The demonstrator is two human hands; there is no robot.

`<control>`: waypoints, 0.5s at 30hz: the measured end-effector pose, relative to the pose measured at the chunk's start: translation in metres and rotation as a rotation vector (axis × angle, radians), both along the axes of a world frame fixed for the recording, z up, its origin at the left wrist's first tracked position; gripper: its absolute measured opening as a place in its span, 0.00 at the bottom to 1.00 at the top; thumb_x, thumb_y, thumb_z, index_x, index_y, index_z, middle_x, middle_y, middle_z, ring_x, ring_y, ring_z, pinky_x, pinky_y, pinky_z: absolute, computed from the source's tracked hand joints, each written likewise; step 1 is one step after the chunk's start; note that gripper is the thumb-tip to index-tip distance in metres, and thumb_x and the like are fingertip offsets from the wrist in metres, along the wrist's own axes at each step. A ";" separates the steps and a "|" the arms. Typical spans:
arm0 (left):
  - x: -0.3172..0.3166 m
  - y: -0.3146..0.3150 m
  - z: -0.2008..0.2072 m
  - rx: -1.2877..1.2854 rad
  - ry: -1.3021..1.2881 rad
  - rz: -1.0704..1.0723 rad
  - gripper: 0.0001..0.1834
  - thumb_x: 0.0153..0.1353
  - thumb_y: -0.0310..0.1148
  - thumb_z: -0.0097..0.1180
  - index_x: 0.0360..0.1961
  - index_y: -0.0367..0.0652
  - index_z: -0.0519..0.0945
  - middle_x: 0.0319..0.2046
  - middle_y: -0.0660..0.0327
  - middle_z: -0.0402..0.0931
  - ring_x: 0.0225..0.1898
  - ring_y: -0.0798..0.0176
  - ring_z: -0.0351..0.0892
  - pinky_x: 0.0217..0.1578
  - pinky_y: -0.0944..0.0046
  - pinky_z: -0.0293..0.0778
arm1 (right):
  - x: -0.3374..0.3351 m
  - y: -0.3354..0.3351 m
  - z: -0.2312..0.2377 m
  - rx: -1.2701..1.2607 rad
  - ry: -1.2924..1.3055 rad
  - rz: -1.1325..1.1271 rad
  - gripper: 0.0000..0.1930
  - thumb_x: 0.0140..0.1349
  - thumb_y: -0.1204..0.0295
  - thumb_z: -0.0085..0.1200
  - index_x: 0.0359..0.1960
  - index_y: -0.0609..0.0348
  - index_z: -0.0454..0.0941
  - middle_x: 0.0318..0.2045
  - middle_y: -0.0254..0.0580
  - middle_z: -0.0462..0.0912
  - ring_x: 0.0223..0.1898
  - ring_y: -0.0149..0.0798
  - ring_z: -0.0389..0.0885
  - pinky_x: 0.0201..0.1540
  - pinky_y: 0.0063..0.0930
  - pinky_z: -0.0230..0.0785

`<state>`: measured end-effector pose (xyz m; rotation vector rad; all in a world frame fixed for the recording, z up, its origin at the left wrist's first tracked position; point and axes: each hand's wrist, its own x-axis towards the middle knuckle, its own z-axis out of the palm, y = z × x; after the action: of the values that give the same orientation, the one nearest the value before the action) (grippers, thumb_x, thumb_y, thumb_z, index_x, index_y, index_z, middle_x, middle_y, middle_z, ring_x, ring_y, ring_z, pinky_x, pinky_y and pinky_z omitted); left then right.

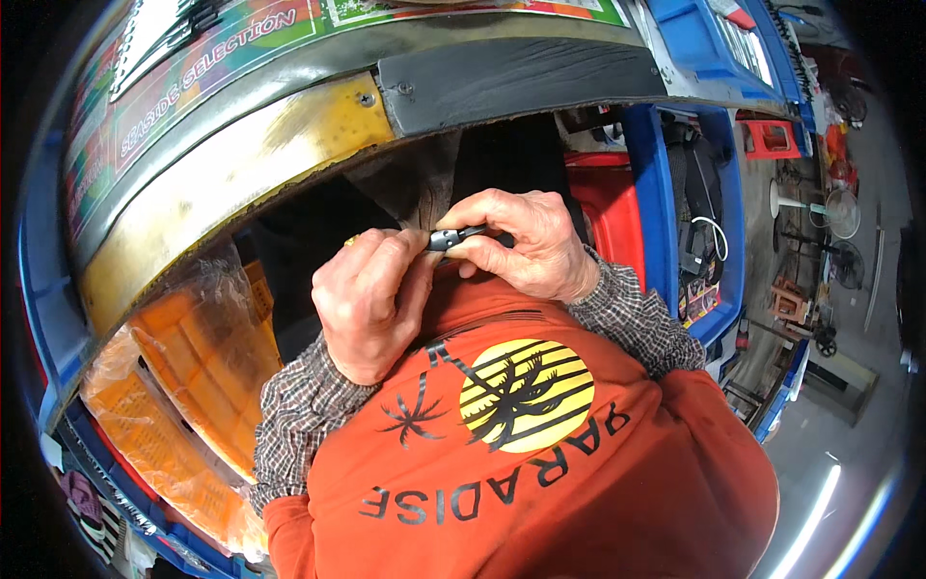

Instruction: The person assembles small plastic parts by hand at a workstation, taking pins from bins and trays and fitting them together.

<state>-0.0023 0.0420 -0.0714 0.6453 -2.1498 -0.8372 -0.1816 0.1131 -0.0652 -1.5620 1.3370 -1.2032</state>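
In the head view, the left hand [367,299] and the right hand [531,241] have their fingers clamped on a small black and silver piece [445,240], which is between them, nearer than the counter [521,82], with orange packages [193,357] at left and a blue bin [652,183] at right.

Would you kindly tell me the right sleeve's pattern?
The right sleeve is checked, dark and pale, best shown in the head view.

The left hand [371,294] and right hand [528,243] hide parts of the small black-and-silver piece [445,239]; its kind cannot be determined (the exposed section is too small). The upper edge cuts off the desk [318,68]. The left sleeve [307,405] partly conceals the wrapped orange packages [193,357].
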 end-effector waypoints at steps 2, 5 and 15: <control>0.002 -0.003 -0.001 0.017 -0.010 -0.027 0.12 0.42 0.19 0.65 0.30 0.39 0.78 0.21 0.58 0.73 0.20 0.56 0.74 0.21 0.62 0.70 | -0.001 0.002 0.000 0.091 -0.111 0.014 0.06 0.61 0.78 0.57 0.38 0.66 0.77 0.28 0.39 0.81 0.23 0.27 0.81 0.25 0.18 0.74; 0.002 -0.005 -0.001 0.033 -0.012 -0.066 0.12 0.43 0.19 0.65 0.30 0.39 0.78 0.21 0.58 0.73 0.21 0.57 0.74 0.21 0.62 0.70 | -0.001 0.002 0.001 0.098 -0.144 0.028 0.06 0.61 0.79 0.56 0.38 0.67 0.77 0.28 0.38 0.81 0.24 0.26 0.81 0.26 0.18 0.74; 0.005 -0.002 0.000 0.082 -0.069 -0.064 0.10 0.46 0.18 0.64 0.32 0.37 0.80 0.25 0.56 0.78 0.25 0.58 0.79 0.26 0.65 0.73 | 0.001 0.002 -0.002 0.057 -0.090 0.009 0.06 0.61 0.78 0.57 0.39 0.66 0.77 0.29 0.39 0.81 0.25 0.28 0.82 0.27 0.18 0.75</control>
<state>0.0028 0.0396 -0.0710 0.6584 -2.2179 -0.9549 -0.1810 0.1150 -0.0667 -1.4551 1.2938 -1.2054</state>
